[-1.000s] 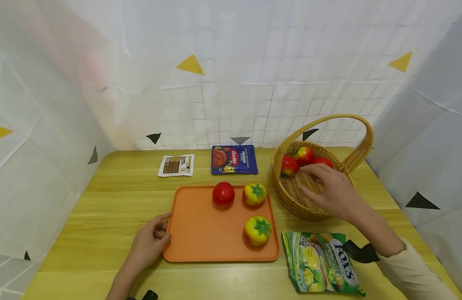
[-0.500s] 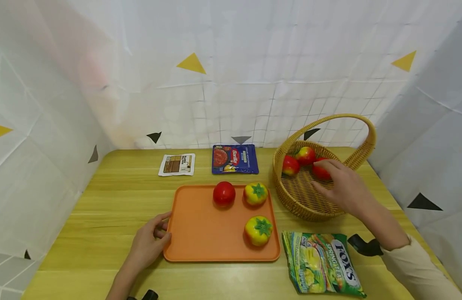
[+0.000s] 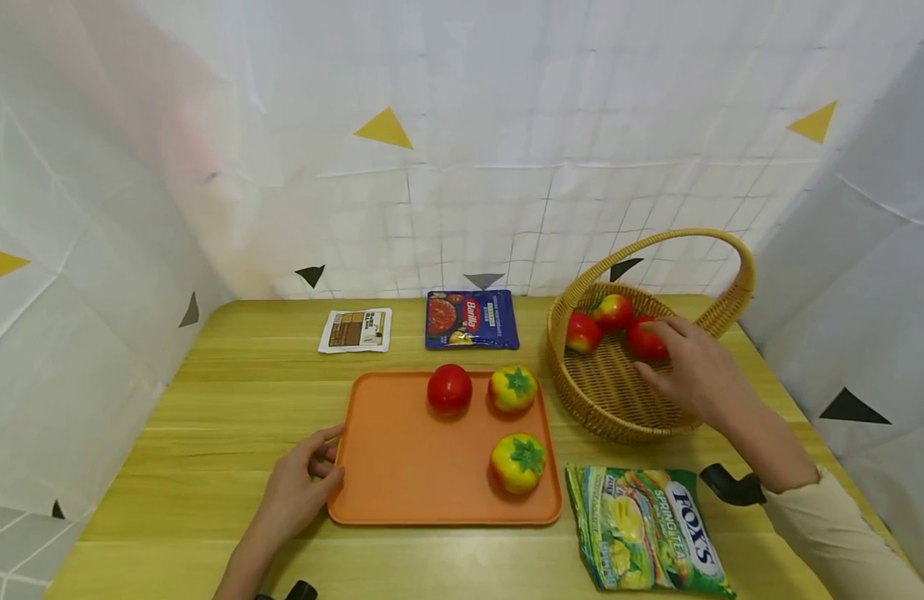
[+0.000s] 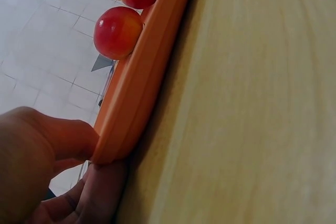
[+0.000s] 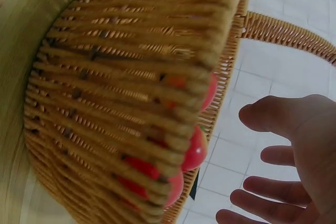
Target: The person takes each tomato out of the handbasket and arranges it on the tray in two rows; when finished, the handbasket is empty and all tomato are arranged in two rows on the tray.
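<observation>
My left hand (image 3: 300, 483) pinches the left rim of an orange tray (image 3: 402, 467), which lies flat on the table. The left wrist view has the thumb and fingers on either side of the rim. On the tray sit a round red fruit (image 3: 450, 390) and two yellow fruits with green leafy caps, one behind (image 3: 512, 389) and one in front (image 3: 518, 463). Over the wicker basket (image 3: 604, 425), my right hand (image 3: 697, 371) hovers with fingers spread, holding nothing. Its fingertips overlap a red fruit (image 3: 645, 340) in the head view; two more red-yellow fruits (image 3: 613, 312) lie beside it.
A green candy bag (image 3: 645, 529) lies in front of the basket. Behind the tray are a blue sauce pouch (image 3: 471, 320) and a small white-and-brown packet (image 3: 356, 331). The basket's tall handle (image 3: 667, 236) arches over it. A white sheet (image 3: 462, 167) hangs behind the table.
My right hand has shifted right over the basket, from its middle to the rightmost red fruit, uncovering the basket floor. My left hand stays at the tray's rim.
</observation>
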Motion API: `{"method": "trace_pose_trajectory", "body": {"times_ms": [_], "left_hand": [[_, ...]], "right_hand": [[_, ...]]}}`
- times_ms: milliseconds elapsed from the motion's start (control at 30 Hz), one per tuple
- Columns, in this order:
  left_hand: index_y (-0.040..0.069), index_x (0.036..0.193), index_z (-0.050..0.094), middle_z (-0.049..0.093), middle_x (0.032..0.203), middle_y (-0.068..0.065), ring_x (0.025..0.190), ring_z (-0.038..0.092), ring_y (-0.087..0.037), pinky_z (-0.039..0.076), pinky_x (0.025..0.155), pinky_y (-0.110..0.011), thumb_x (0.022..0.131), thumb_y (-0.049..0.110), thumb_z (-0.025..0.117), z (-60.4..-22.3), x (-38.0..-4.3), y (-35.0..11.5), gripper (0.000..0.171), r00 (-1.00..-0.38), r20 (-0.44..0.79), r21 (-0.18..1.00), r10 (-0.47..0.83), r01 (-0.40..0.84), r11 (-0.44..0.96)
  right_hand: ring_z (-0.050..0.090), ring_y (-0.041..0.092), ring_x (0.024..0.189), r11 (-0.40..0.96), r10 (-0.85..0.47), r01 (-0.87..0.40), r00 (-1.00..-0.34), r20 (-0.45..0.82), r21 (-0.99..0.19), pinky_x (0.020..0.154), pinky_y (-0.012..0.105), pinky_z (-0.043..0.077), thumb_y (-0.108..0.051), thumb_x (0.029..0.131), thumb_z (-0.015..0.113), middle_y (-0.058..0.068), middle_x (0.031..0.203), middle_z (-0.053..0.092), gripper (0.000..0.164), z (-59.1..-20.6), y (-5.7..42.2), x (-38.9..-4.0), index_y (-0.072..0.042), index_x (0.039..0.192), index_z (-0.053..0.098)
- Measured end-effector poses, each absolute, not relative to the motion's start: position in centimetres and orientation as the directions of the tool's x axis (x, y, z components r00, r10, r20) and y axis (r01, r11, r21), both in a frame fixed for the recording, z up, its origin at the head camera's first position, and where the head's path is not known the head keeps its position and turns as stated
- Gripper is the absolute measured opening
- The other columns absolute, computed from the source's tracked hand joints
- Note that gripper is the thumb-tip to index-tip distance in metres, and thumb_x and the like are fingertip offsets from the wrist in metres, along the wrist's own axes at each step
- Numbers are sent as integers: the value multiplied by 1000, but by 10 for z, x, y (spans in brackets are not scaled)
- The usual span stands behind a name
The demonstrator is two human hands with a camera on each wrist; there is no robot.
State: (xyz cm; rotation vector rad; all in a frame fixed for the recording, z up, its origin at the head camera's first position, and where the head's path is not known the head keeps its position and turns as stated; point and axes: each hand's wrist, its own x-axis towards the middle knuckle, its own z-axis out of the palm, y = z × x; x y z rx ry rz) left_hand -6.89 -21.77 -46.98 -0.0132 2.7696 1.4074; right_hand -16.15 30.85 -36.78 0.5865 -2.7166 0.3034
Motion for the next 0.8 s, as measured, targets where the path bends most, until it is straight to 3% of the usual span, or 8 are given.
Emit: {"method": "trace_pose_trajectory", "body": {"times_ms": [533,800], "left_hand": [[15,141,59,64,99,-4,79,64,-13,52,66,-27,86,2,72,-473,-68,-219,57,-998,-57,792,-3,-46,609],[16,141,58,64,99,-4,79,64,-13,52,66,-27,86,2,71,-472,-70,-218,58,-998,-67,795,-3,-56,604]], "right_hand": [[59,45,92,914,-330,-385,-890,316,-127,73,60,51,-19,79,84,30,112,56,58,-380,323,-177,7,124,59],[57,50,99,922,-311,-360,-908,281,-142,78,65,49,-19,80,84,33,119,53,60,-380,327,-186,9,125,56]]}}
